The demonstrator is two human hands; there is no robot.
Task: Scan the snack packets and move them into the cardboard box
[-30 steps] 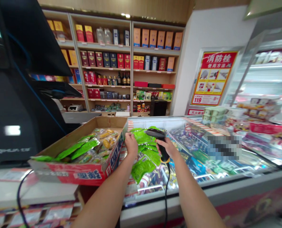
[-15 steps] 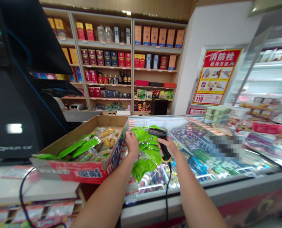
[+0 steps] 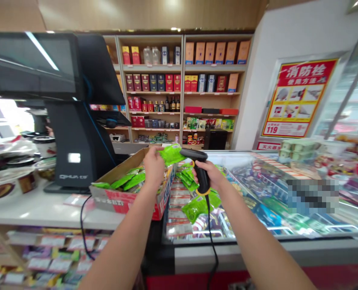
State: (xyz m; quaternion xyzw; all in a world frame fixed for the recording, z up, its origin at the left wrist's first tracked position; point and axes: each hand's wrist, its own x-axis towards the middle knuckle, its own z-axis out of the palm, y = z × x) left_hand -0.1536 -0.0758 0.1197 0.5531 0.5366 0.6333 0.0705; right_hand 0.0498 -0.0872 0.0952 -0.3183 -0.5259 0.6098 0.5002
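- The left hand [image 3: 153, 167] pinches a green packet [image 3: 171, 154] between fingers and thumb, lifted well above the cardboard box [image 3: 129, 199] and held out in front of the person.
- The packet lies just right of the left hand, its long axis tilted from lower left to upper right. It is the nearer to that hand, and its far end points toward the shelves.
- The packet is glossy, bright green and flexible, with a slight bend across its body. Any printing on it is too small to read.
- The right hand [image 3: 209, 174] is clenched around the grip of a black barcode scanner [image 3: 201, 174], whose nose points left and sits just beside the packet's right end, not touching it.
- A black cord [image 3: 211, 245] drops from the scanner's base past the front of the freezer [image 3: 257, 253].
- The box stands on the table [image 3: 24, 213] at the left, with more green packets [image 3: 133, 180] lying in it.
- Other green packets [image 3: 198, 207] lie on the freezer's glass top, below and just right of the hands.
- A black till [image 3: 79, 161] stands on the table beyond the box, and wooden shelves [image 3: 212, 68] of boxed goods fill the back wall.
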